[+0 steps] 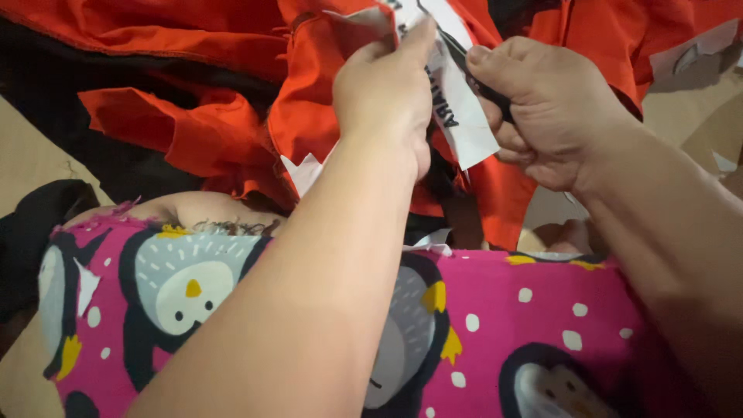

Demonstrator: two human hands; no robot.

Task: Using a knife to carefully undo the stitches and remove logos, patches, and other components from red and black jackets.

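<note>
Hanging at the far centre of the scene, a white label strip [464, 116] with dark printing runs down from the top edge, slanting toward the right, against bunched orange fabric [224, 131]. Smaller white scraps show below it at the cloth's hem and at the far right edge. The left hand [387, 93] has its grip pressed together on the label's upper part, thumb and fingers pinching the strip from the left side. The right hand [542, 108] is curled tight, its grip closed around a dark slim tool [464, 58] whose tip lies against the label just beside the left fingertips; what kind of tool it is cannot be told. The two hands are nearly touching. Near the camera, a pink cloth [526, 325] printed with grey penguins and white dots covers the person's lap.
</note>
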